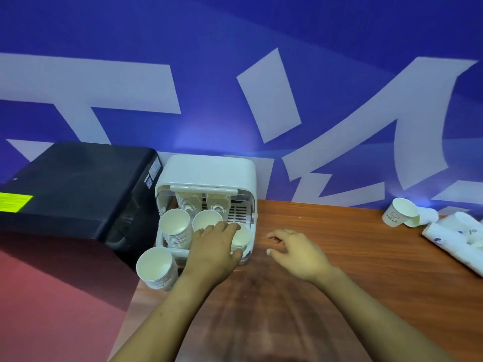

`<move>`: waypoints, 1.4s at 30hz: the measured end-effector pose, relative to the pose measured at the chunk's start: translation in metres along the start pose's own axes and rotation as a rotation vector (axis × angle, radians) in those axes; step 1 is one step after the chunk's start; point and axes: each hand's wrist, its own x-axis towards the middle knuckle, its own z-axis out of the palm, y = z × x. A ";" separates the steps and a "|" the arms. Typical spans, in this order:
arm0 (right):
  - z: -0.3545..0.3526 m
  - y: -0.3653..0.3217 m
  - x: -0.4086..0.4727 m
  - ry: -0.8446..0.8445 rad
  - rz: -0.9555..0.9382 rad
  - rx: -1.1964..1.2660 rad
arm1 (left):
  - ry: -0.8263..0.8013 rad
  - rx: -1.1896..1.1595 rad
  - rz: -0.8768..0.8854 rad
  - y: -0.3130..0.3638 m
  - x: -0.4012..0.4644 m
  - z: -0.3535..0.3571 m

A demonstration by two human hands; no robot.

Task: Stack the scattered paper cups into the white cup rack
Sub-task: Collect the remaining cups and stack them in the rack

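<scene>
While both bare forearms reach over the wooden table (339, 257), the scene reads as follows.
Left hand: the left hand (215, 246) lies palm down on the near right part of the white cup rack (209, 171), fingers spread loosely over a cup stack (241, 237) there, thumb against the rack's near edge; whether it grips a cup I cannot tell.
Right hand: the right hand (295, 250) hovers low over bare tabletop just right of the rack, fingers half curled, holding nothing.
Rack: rounded white plastic box with its front open, a slotted floor, and nested stacks of white paper cups inside, the tallest stack (175, 227) near left.
Loose cups: a ribbed stack (156, 267) stands on the table at the rack's near left corner; far right, a printed cup (398, 211) lies tilted beside crumpled white wrapping (454, 239).
Surroundings: a black machine (78, 189) touches the rack's left side; a blue wall (235, 48) with white shapes runs behind.
Open room: wide clear wood grain lies between the rack and the far right cups.
</scene>
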 end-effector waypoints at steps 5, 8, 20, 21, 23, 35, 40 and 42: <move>-0.020 0.035 -0.030 0.014 0.004 0.029 | -0.041 -0.080 0.006 0.044 -0.006 0.000; -0.029 0.059 -0.045 0.014 0.010 0.053 | -0.063 -0.085 0.001 0.070 -0.010 0.006; -0.046 0.147 -0.096 -0.080 0.038 0.104 | -0.122 -0.132 -0.035 0.145 -0.022 0.041; -0.046 0.147 -0.098 -0.086 0.040 0.116 | -0.127 -0.133 -0.039 0.144 -0.022 0.041; -0.046 0.148 -0.102 -0.091 0.048 0.115 | -0.122 -0.139 -0.031 0.144 -0.019 0.043; -0.076 0.208 -0.135 -0.049 0.212 0.051 | -0.274 -0.200 0.110 0.196 0.016 0.080; -0.099 0.242 -0.117 -0.055 0.201 0.075 | -0.215 -0.107 0.123 0.230 0.049 0.065; -0.113 0.263 -0.108 -0.057 0.189 0.046 | -0.198 -0.101 0.121 0.251 0.065 0.065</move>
